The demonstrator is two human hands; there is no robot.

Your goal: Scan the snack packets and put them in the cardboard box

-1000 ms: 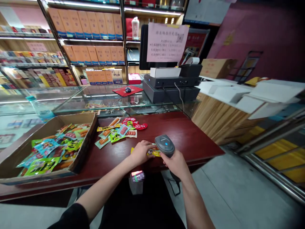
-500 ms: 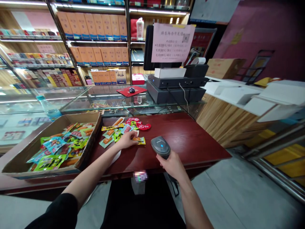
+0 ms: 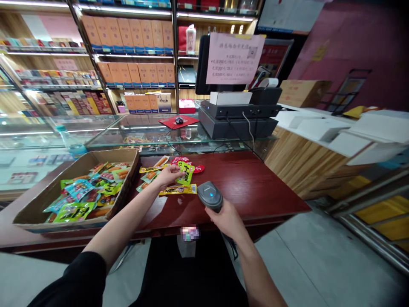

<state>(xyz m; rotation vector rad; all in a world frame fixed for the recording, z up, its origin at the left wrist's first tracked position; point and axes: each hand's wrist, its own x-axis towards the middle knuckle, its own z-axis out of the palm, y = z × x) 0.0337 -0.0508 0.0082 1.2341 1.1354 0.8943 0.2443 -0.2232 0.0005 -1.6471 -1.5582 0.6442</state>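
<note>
Closed on a green snack packet (image 3: 185,173), my left hand (image 3: 170,175) is over the pile of packets on the dark red table (image 3: 243,179). A yellow snack packet (image 3: 179,189) lies flat just below that hand. Red packets (image 3: 182,160) and clear sausage packets (image 3: 149,176) lie behind and beside it, partly hidden by the fingers. My right hand (image 3: 225,215) grips a dark grey barcode scanner (image 3: 210,195) by its handle; a blue light shows on top. The scanner's head is near the yellow packet's right end.
At left stands an open cardboard box (image 3: 32,217) full of wrapped snacks, with a plastic bottle (image 3: 70,143) behind it. Beyond the table are a glass counter (image 3: 137,125), a mouse (image 3: 179,120) and a cash drawer (image 3: 236,125) under a monitor with a paper sign.
My left hand has let go of a sausage packet and now lifts a green packet. A yellow packet now lies in front of it. The scanner has shifted slightly left.
</note>
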